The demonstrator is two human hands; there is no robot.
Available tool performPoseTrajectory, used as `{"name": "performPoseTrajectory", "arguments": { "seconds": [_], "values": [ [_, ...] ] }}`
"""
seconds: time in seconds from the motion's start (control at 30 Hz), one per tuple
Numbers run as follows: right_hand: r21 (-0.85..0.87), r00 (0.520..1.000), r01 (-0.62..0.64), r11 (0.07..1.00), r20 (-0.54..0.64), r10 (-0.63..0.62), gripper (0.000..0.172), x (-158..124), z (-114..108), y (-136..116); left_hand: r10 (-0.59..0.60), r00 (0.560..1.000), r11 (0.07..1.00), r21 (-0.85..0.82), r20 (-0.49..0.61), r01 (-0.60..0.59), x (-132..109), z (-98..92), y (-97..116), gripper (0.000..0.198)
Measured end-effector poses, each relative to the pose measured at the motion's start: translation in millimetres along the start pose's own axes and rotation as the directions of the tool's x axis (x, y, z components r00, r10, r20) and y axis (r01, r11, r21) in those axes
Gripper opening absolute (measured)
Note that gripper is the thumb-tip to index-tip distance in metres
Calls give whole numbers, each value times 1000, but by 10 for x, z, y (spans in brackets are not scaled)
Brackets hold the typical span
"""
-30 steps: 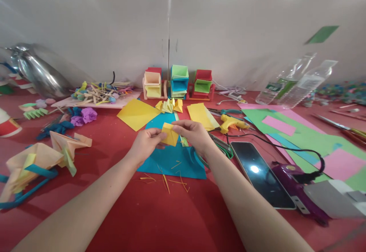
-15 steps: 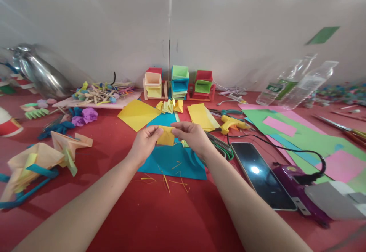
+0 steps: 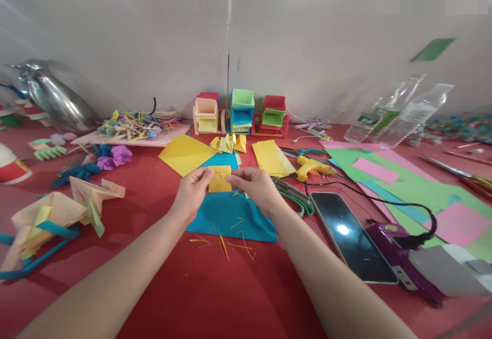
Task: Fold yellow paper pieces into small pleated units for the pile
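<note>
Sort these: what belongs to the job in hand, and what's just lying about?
Likely the job's: folded yellow paper between left hand and right hand; thin yellow strips; yellow paper sheet.
Seemingly lying about: smartphone; steel jug; plastic bottles.

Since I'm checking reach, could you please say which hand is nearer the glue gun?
Right. The right hand is left of the yellow glue gun; the left hand is farther left, at the left edge of the folded yellow paper.
</note>
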State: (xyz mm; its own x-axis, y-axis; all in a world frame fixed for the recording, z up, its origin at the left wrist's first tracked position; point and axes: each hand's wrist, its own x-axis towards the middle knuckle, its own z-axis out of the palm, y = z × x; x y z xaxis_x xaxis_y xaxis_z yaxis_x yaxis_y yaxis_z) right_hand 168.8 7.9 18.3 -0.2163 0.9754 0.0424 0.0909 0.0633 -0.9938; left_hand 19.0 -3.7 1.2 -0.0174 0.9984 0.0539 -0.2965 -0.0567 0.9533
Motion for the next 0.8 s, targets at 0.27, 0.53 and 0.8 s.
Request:
{"name": "performPoseTrajectory", "arguments": {
  "seconds": [0.27, 0.53, 0.8],
  "values": [
    [-58, 998, 37, 998, 47, -34, 17, 12, -10, 39, -42, 999, 994, -102, 10, 43, 14, -17, -22, 24],
    [-28, 996, -11, 1000, 88, 14, 16, 5, 15, 56, -4, 1000, 993, -117, -21, 1, 16, -18, -32, 23],
    [-16, 997, 16, 1000, 78, -15, 14, 3, -4, 22, -59, 998, 995, -80, 6, 59, 17, -28, 0, 25]
  ]
}}
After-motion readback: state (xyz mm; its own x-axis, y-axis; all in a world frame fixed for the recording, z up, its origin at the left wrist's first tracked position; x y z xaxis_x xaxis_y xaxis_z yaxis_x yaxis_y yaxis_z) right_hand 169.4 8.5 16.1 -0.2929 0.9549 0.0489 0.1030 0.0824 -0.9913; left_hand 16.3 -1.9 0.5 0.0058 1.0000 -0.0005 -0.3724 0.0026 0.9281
